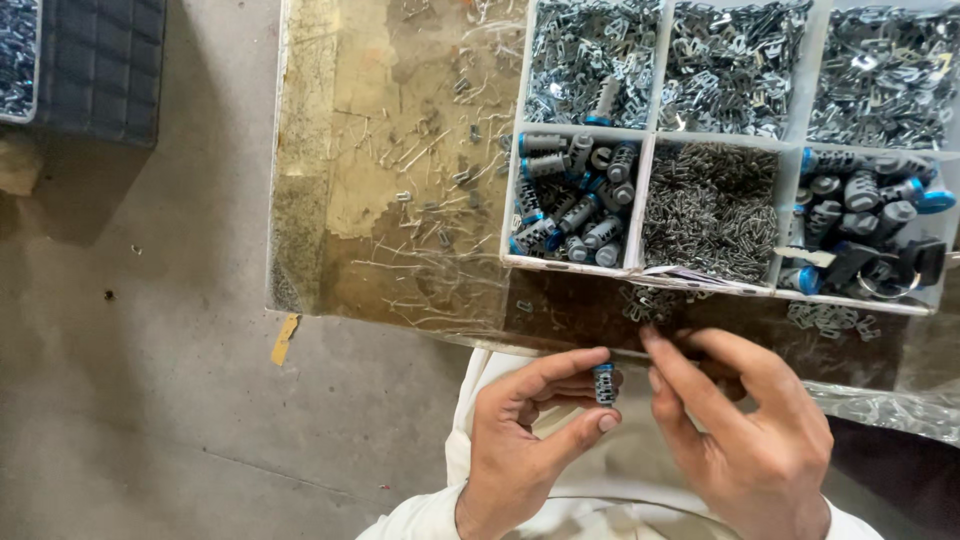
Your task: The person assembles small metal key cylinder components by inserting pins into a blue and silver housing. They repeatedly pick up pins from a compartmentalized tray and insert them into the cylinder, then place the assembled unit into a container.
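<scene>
The floor (150,330) fills the view from 7 to 10 o'clock, grey and bare apart from a scrap of tape. Above it lies the surface (340,200), brown, worn and covered in clear film, with stray metal clips scattered across it.

At 1 to 3 o'clock on the surface sits a white tray (648,190) with 6 compartments in view. The 3 upper ones hold heaps of small silvery stampings. The lower middle one holds fine wire springs (710,210). The lower left one holds a pile of cylinders (570,200), grey with blue ends, and the lower right one holds more of them together with darker parts.

At 6 o'clock the left hand (525,440) pinches 1 cylinder (604,384) upright between thumb and forefinger, just below the surface edge. The right hand (745,430) is close beside it, fingers curled narrow with the tips at the cylinder's side; I cannot tell whether they hold a small part.

Judging by the piles, many cylinders await handling, and the 1 in hand looks mid-work, not yet set down.
</scene>
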